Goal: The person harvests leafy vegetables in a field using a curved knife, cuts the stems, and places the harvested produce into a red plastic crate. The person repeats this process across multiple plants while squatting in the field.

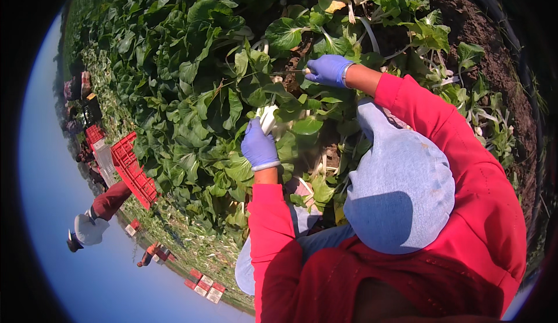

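Observation:
My left hand (260, 145), in a purple glove, is closed around the white stalks of a leafy green (267, 118) that looks like bok choy. Its dark leaves spread among the neighbouring plants. My right hand (330, 70), gloved the same way, grips the pale handle of a knife (287, 72). The thin blade points left, over soil and leaves above the held stalks, apart from them. Leaves hide part of the blade's tip and the base of the plant.
Dense standing greens (174, 74) fill the left. Cut leaves and stalks (322, 162) litter the soil near my bent denim-covered knee (401, 183). A person (91, 225) stands by a red plastic crate (133, 170). Stacked crates (205, 286) and other people are farther off.

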{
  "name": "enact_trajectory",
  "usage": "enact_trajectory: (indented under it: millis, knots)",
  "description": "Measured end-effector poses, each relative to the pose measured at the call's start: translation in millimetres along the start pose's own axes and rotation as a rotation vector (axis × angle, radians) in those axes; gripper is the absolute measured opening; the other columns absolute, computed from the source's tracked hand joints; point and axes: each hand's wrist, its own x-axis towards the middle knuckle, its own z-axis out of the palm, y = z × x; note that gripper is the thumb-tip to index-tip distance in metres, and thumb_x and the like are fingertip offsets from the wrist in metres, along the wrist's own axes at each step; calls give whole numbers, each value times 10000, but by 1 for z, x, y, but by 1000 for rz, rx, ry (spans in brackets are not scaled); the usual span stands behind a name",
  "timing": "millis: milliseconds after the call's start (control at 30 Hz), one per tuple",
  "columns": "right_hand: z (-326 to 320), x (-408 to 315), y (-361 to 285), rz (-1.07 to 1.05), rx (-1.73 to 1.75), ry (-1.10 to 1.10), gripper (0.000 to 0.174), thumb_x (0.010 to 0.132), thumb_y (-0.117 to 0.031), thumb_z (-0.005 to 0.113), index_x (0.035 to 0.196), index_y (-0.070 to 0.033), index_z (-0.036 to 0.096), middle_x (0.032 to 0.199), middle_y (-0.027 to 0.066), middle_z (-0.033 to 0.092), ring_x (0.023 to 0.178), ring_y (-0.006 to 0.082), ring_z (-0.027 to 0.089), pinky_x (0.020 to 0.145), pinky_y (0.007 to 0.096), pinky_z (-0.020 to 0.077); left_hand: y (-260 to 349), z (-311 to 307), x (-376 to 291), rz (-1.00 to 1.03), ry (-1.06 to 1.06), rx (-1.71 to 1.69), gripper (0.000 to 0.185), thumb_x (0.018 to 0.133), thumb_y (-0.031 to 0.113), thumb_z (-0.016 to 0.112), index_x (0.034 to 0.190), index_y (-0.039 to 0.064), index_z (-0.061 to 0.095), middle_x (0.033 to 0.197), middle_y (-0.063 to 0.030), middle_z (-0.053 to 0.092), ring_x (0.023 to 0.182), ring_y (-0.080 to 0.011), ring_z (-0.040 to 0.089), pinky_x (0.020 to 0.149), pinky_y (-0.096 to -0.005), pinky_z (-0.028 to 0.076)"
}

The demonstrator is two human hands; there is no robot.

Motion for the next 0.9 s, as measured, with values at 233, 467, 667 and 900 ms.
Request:
enact_trajectory:
  millis: [233, 467, 667, 900]
  knots:
    - [18, 39, -4, -24, -169, -67, 395, 892, -423, 494, 956, -60, 637, 869, 196, 661, 824, 393, 629, 739, 462, 498, -7, 18, -17, -181, -5, -48, 449, 674, 85, 659, 1116, 96, 580, 958, -160, 634, 834, -362, 617, 742, -428, 494]
    - [23, 55, 2, 22, -83, -213, 406, 853, -374, 521, 997, -27, 676, 957, 215, 668, 900, 373, 643, 780, 434, 509, -13, 27, -21, -177, 167, -264, 309, 671, 99, 674, 966, 61, 588, 904, -176, 623, 820, -366, 610, 740, -416, 491]
    - [-31, -16, 27, -72, 120, 19, 417, 861, -422, 605, 918, -12, 657, 787, 137, 676, 688, 269, 641, 611, 362, 495, -3, -24, -39, -331, 230, -589, 297, 689, 52, 697, 974, 64, 617, 883, -128, 633, 772, -265, 618, 708, -352, 481]
    - [-46, -71, -31, -273, 1339, 261, 429, 809, -250, 739, 1166, -90, 563, 988, -8, 657, 631, 16, 550, 474, 172, 404, 52, -101, -69, -59, 388, -748, 175, 760, -47, 668, 894, 39, 595, 930, -106, 677, 805, -187, 640, 764, -296, 490]
